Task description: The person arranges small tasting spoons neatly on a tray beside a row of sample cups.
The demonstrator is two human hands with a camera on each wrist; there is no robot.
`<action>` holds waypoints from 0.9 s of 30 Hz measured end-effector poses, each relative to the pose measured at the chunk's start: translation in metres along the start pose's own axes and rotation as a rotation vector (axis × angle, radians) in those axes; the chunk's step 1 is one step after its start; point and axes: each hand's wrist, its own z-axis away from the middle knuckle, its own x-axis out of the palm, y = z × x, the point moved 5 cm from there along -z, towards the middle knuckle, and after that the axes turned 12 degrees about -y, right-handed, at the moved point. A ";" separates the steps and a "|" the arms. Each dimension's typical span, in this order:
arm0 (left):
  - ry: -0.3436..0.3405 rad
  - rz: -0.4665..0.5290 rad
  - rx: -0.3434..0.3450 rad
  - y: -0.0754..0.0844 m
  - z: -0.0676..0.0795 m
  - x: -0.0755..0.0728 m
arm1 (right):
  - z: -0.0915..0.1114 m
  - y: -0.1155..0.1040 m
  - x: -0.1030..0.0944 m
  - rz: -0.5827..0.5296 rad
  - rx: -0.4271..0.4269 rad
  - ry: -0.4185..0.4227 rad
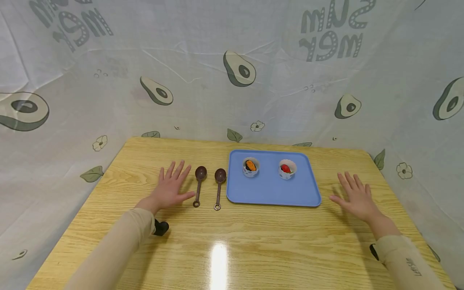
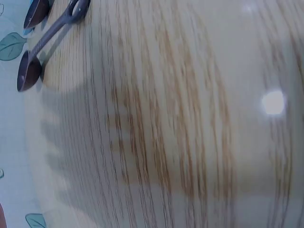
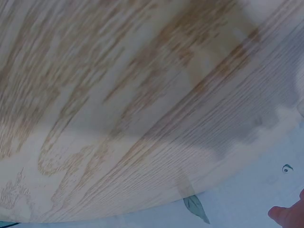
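Note:
My left hand (image 1: 168, 189) is spread over the left part of the table, holding nothing, its thumb close to a dark brown spoon (image 1: 198, 185). A second brown spoon (image 1: 219, 187) lies just right of that one. To their right is a blue tray (image 1: 268, 197) bearing two small patterned cups. The left cup (image 1: 250, 173) holds an orange and black piece (image 1: 250, 165), the right cup (image 1: 287, 175) a red piece (image 1: 286, 168) with some green. Right of the tray, my right hand (image 1: 357, 199) is spread with nothing in it. Both spoons show partly in the left wrist view.
The wood-grain table (image 1: 275, 245) carries a bright light reflection near its front. A white cloth (image 1: 203, 108) with avocado prints hangs behind and along both sides. A dark strap piece (image 1: 161, 227) sits at my left wrist.

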 end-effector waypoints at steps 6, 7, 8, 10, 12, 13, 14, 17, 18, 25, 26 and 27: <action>0.008 0.017 0.033 0.013 -0.004 0.000 | -0.004 -0.003 0.004 0.000 -0.014 -0.008; 0.015 0.024 0.039 0.016 -0.005 0.000 | -0.004 -0.003 0.005 -0.001 -0.013 -0.014; 0.024 0.026 0.043 0.018 -0.006 -0.001 | -0.005 -0.004 0.005 0.001 -0.012 -0.020; 0.038 0.037 0.045 0.024 -0.008 -0.002 | -0.008 -0.006 0.007 0.000 -0.013 -0.028; 0.045 0.041 0.038 0.029 -0.011 -0.003 | -0.010 -0.009 0.008 -0.004 -0.016 -0.031; 0.044 0.044 0.032 0.032 -0.012 -0.004 | -0.011 -0.010 0.009 -0.007 -0.018 -0.034; 0.038 0.047 0.023 0.035 -0.013 -0.004 | -0.012 -0.011 0.010 -0.010 -0.021 -0.034; 0.019 0.049 0.002 0.042 -0.016 -0.004 | -0.014 -0.013 0.013 -0.016 -0.026 -0.031; 0.018 0.050 -0.002 0.044 -0.017 -0.004 | -0.015 -0.013 0.013 -0.017 -0.027 -0.025; 0.013 0.100 -0.038 0.058 -0.026 -0.002 | -0.018 -0.018 0.015 -0.026 -0.030 -0.051; 0.005 0.119 -0.046 0.060 -0.028 -0.001 | -0.018 -0.019 0.015 -0.025 -0.030 -0.057; -0.002 0.134 -0.052 0.061 -0.029 0.000 | -0.018 -0.019 0.015 -0.022 -0.028 -0.062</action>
